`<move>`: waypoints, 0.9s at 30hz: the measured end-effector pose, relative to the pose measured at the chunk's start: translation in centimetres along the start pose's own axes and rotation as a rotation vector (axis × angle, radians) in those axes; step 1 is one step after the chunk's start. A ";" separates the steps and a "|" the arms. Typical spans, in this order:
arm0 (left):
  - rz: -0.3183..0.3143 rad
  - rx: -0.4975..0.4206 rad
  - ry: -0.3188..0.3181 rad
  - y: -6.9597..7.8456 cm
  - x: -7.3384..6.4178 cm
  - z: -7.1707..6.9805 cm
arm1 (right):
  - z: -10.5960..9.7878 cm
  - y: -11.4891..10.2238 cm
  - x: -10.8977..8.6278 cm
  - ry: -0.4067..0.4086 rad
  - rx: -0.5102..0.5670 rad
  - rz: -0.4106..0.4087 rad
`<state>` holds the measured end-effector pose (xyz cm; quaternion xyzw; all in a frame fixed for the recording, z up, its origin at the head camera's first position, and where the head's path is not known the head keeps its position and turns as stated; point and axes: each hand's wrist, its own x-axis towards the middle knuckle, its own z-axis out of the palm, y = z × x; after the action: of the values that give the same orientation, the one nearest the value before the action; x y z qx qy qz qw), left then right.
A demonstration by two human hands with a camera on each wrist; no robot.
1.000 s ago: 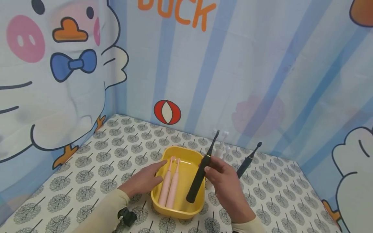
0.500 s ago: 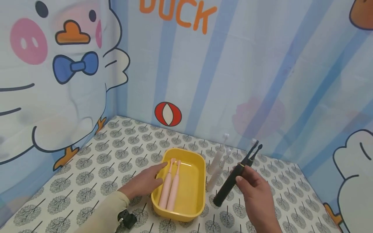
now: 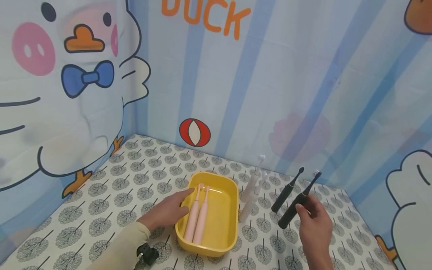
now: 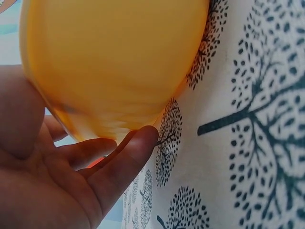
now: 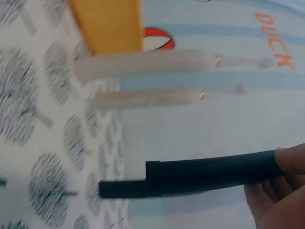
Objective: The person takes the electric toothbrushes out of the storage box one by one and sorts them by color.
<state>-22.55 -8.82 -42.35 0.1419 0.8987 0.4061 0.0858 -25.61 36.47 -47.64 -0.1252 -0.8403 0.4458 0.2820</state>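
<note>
- Six electric toothbrushes in view: two slender pink, two white, two matt black. Clock positions are read from the tray centre, head view.
- One tray: a yellow, smooth-walled, round-cornered rectangular tray (image 3: pixel 218 221), on one white cloth (image 3: pixel 131 197) printed with black trees.
- Pink toothbrushes (image 3: pixel 191 221), quantity two: lying side by side inside the tray, toward 9 o'clock; heads toward 12 o'clock.
- White toothbrushes (image 3: pixel 249 206), quantity two: standing on the cloth between 2 and 3 o'clock, just beside the tray.
- Black toothbrushes, quantity two. Unit one, the free black toothbrush (image 3: pixel 283 197), stands between 2 and 3 o'clock, beyond the white pair. Unit two, the held black toothbrush (image 3: pixel 294 210), is at 3 o'clock, head tilted toward 1 o'clock, bristles white. Contact between its base and the cloth cannot be determined.
- Right hand (image 3: pixel 315 221): pinches unit two between thumb and fingers, at 3 o'clock.
- Left hand (image 3: pixel 168 210): holds the tray wall at 9 o'clock, fingers against its outer face. One black device (image 3: pixel 147 254) is at that wrist.
- Legible writing, one word: orange "DUCK" lettering (image 3: pixel 206 17) on the blue-striped backdrop (image 3: pixel 219 86), 12 o'clock; complete in the right wrist view.
- Backdrop figures: one red-and-white ball (image 3: pixel 194 132), 12 o'clock; one blue bow tie (image 3: pixel 88 77), between 10 and 11 o'clock.
</note>
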 end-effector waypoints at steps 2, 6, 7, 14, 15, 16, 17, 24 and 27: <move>0.004 0.004 0.000 0.0 0.0 0.0 | 0.0 -0.8 -0.5 -0.004 -0.002 0.012; 0.013 0.012 0.009 -0.1 0.0 0.1 | -0.2 -3.9 -2.2 -0.012 -0.043 0.048; 0.015 0.016 0.010 -0.1 0.0 0.1 | -0.3 -5.2 -2.7 -0.021 -0.022 0.059; 0.022 0.038 0.023 -0.2 0.0 0.0 | -0.1 -7.5 -3.8 -0.021 0.055 0.045; 0.020 0.040 0.025 -0.3 0.0 0.0 | -0.1 -8.2 -4.1 -0.012 0.061 0.036; 0.019 0.043 0.030 -0.2 0.0 0.0 | -0.2 -8.9 -4.3 -0.012 0.068 0.039; 0.019 0.045 0.033 -0.2 0.0 0.0 | -0.3 -9.6 -4.6 -0.008 0.053 0.038; 0.014 0.016 0.018 -0.2 0.1 0.0 | 0.3 -9.8 -4.7 -0.018 -0.022 0.069; 0.017 0.004 0.004 -0.2 0.0 0.0 | 0.9 -8.0 -4.2 -0.013 -0.033 0.045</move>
<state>-22.61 -8.96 -42.49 0.1490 0.8983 0.4054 0.0802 -22.36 29.37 -43.05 -0.1460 -0.8462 0.4390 0.2645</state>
